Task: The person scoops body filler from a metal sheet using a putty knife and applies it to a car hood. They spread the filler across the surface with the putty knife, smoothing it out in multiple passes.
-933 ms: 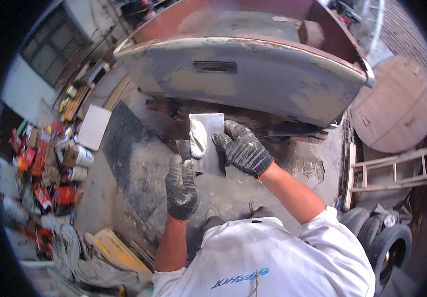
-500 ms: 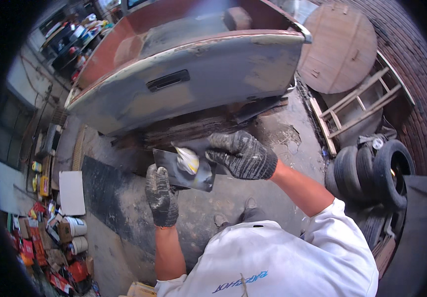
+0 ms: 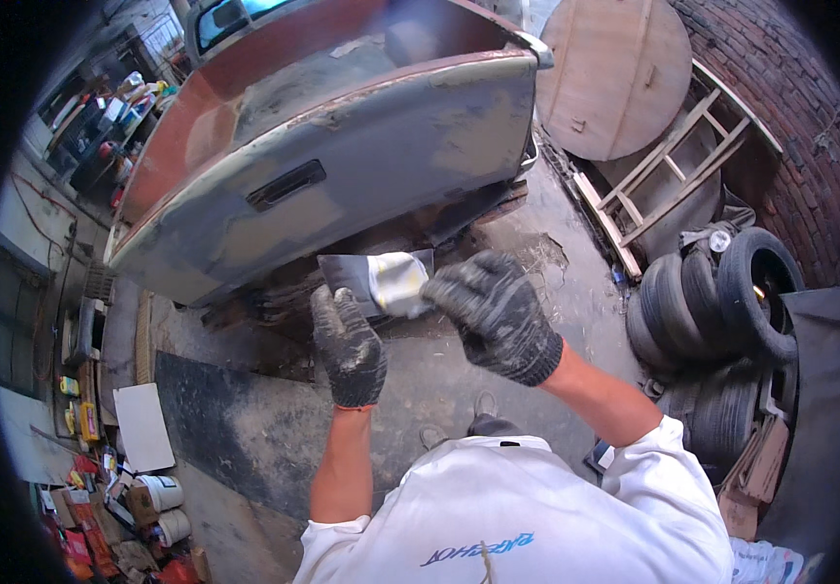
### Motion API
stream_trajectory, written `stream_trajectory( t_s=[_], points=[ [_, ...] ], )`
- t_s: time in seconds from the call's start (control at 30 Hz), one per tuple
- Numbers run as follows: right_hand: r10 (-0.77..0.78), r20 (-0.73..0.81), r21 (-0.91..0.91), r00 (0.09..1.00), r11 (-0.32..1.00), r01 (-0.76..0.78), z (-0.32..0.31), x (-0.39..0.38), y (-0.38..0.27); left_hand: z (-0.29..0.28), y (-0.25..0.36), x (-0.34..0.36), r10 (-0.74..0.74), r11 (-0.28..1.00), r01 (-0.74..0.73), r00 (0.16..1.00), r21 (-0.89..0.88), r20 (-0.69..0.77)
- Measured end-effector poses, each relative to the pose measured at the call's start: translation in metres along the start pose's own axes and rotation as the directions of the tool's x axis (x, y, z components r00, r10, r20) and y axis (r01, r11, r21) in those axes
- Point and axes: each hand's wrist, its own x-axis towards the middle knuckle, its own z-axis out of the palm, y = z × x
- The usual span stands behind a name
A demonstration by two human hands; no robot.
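Note:
My left hand [image 3: 346, 346], in a grimy dark knit glove, grips a thin metal plate [image 3: 343, 276] by its left side. On the plate lies a flattened patch of white putty [image 3: 395, 277] with yellow streaks. My right hand [image 3: 486, 313], gloved alike and blurred, is closed at the right edge of the plate and putty; what its fingers hold is hidden. Just beyond both hands stands a pickup bed's rear panel [image 3: 391, 146], patchy grey and beige, with a dark recessed handle [image 3: 285, 184].
Piled tyres [image 3: 692, 311] stand at the right below a wooden ladder-like frame [image 3: 673, 170] and round board [image 3: 614, 73], beside a brick wall [image 3: 809, 156]. Cluttered buckets [image 3: 157, 492], cans and boxes line the left, near a pale flat sheet [image 3: 143, 428] and dark floor mat [image 3: 211, 419].
The putty has gone from a lump to a flatter spread. The plate and my left hand moved upward; my right hand moved rightward. The view has shifted, bringing more tyres and brick wall in.

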Motion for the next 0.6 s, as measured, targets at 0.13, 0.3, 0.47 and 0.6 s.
stream_trajectory(
  t_s=[0.13,0.3,0.47,0.6],
  points=[
    [0.025,-0.128,-0.049,0.991,0.998,-0.031,-0.008,-0.001,0.008,0.008,0.011,0.0,0.331,0.929,-0.328,0.944,0.171,0.012],
    [0.019,-0.122,0.026,0.992,1.0,-0.016,-0.023,0.002,0.025,0.008,0.013,0.006,0.156,0.987,-0.159,0.979,0.01,0.132],
    [0.124,0.082,0.52,0.989,0.841,-0.149,-0.03,0.008,0.058,-0.005,0.016,0.019,0.183,0.979,-0.157,0.958,-0.132,0.219],
    [0.025,0.1,0.198,0.995,0.979,-0.045,-0.036,0.007,0.074,-0.005,0.015,0.021,-0.051,0.948,0.109,0.98,-0.301,0.194]
  ],
)
